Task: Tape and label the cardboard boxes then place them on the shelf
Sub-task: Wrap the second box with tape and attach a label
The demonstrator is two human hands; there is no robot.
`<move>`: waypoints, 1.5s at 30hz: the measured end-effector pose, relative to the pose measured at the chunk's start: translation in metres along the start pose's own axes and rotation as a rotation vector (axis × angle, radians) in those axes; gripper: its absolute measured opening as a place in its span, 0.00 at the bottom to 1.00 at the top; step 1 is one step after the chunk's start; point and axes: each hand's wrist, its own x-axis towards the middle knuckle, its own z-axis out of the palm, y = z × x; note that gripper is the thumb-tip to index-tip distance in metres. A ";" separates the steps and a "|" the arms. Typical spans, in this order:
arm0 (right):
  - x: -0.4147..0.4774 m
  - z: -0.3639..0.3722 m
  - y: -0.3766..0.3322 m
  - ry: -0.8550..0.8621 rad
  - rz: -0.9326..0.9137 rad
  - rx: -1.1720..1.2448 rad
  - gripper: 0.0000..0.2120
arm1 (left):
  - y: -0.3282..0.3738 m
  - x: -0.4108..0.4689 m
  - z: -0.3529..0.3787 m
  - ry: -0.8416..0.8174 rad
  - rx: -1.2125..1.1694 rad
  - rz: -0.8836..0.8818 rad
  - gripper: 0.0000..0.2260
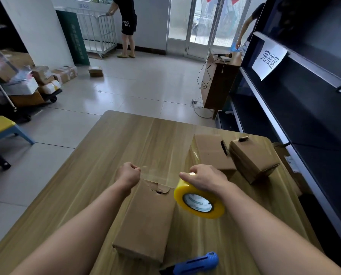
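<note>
A clear tape strip point(159, 175) stretched above the long brown cardboard box point(146, 221) on the wooden bench point(110, 147).
The left hand point(129, 173), fingers curled, apparently pinched the strip's free end; the right hand point(203, 178) gripped the yellow tape roll point(199, 201) from above. The box lay flat beneath both hands, its far end torn.

matt brown cardboard box point(146, 221), torn at one end; glossy yellow tape roll point(199, 201); smooth wood-grain counter point(126, 139); blue cutter point(197, 262), probably plastic.
</note>
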 end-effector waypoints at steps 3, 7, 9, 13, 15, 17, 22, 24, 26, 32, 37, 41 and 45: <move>0.005 0.010 0.005 -0.078 0.047 -0.134 0.30 | -0.003 0.005 -0.003 -0.001 0.019 0.015 0.07; 0.008 0.016 0.011 -0.174 0.055 0.037 0.23 | -0.015 0.005 0.002 0.017 0.058 -0.006 0.07; 0.010 0.024 0.011 -0.177 0.046 0.049 0.24 | -0.024 0.007 0.001 0.001 0.044 -0.059 0.07; 0.015 0.043 0.013 -0.046 0.046 -0.053 0.25 | -0.035 0.010 0.004 -0.046 0.078 -0.088 0.08; 0.017 0.048 0.014 -0.014 0.062 -0.049 0.24 | -0.036 0.011 0.008 -0.046 0.074 -0.108 0.09; 0.019 0.054 0.015 0.000 0.072 -0.063 0.25 | -0.037 0.015 0.011 -0.041 0.064 -0.124 0.09; 0.025 0.066 0.014 0.027 0.114 -0.087 0.26 | -0.039 0.020 0.013 -0.067 0.031 -0.158 0.08; 0.027 0.067 0.012 0.025 0.130 -0.097 0.27 | -0.039 0.023 0.013 -0.081 0.010 -0.172 0.08; 0.030 0.068 0.012 0.028 0.136 -0.104 0.27 | -0.039 0.024 0.013 -0.087 0.013 -0.173 0.08; 0.033 0.072 0.011 0.028 0.151 -0.131 0.27 | -0.046 0.028 0.015 -0.079 0.024 -0.155 0.09; 0.033 0.075 0.009 0.036 0.147 -0.145 0.26 | -0.051 0.030 0.016 -0.082 0.006 -0.157 0.09; 0.034 0.077 0.010 0.029 0.150 -0.136 0.26 | -0.052 0.031 0.016 -0.089 -0.002 -0.158 0.09; 0.035 0.079 0.012 0.025 0.148 -0.122 0.26 | -0.052 0.031 0.017 -0.085 0.003 -0.157 0.09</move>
